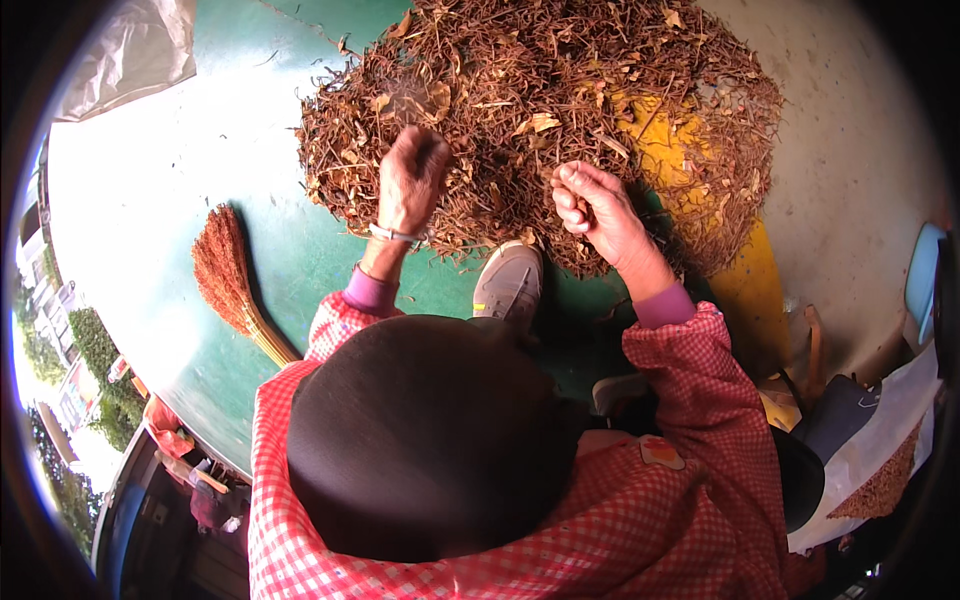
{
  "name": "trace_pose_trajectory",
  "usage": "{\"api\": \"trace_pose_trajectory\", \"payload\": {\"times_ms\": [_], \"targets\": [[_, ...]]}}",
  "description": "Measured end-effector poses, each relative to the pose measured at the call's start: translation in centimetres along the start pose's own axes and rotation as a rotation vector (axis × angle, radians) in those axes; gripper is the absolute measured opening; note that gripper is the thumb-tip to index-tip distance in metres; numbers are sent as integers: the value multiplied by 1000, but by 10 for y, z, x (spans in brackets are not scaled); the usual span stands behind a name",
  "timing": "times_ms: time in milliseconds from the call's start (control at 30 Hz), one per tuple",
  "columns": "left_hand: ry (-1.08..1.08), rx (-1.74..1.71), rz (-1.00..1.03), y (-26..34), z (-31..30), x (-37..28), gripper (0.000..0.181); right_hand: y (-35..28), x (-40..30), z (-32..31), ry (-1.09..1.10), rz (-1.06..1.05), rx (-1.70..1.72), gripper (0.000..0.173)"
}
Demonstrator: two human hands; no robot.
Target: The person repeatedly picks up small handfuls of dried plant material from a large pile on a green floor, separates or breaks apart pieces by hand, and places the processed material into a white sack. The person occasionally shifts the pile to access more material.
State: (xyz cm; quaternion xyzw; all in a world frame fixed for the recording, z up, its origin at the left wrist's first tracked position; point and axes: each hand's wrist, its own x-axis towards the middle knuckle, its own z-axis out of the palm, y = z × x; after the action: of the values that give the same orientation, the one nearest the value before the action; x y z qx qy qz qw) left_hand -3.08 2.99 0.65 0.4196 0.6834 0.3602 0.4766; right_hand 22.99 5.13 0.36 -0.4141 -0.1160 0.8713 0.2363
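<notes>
A wide heap of reddish-brown dried plant stems or roots (495, 135), mixed with curled dry leaves, is spread on the floor before me. Above its near left part is my left hand (415, 176), back up and fingers bent down; what lies beneath the fingers is hidden. A pale bracelet (397, 234) circles that wrist. My right hand (596, 206) is over the near middle of the heap, thumb against curled fingers, with a small brown bit at the fingertips. A broad pale leaf (538, 123) rests on the heap just beyond it.
To the left lies a straw hand broom (225, 270) on the green floor (300, 277). My shoe (511, 281) touches the heap's near edge. A yellow stripe (754, 289) runs under the heap's right side. At far right are a blue basin (921, 274) and a white sheet (832, 499) holding brown material.
</notes>
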Motion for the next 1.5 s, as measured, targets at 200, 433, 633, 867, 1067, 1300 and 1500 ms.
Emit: {"api": "trace_pose_trajectory", "payload": {"times_ms": [200,433,633,867,1067,1300,1500], "targets": [[-29,54,50,7,24,-28,11,-5,-8,7,380,-508,-1408,20],[49,883,455,24,52,1,13,-4,-5,12,151,-252,-439,20],[-17,1039,400,-18,67,33,16,3,-4,4,241,-266,-573,23],[-62,650,496,12,56,-3,9,8,9,9,319,-319,-825,42],[-65,557,445,21,61,-35,12,9,3,29,182,-473,-1232,35],[-497,832,222,2,1,-41,16,-20,-9,15,-141,-171,-332,27],[44,1141,634,-12,8,20,26,-47,-8,0,-280,-116,6,32]]}}
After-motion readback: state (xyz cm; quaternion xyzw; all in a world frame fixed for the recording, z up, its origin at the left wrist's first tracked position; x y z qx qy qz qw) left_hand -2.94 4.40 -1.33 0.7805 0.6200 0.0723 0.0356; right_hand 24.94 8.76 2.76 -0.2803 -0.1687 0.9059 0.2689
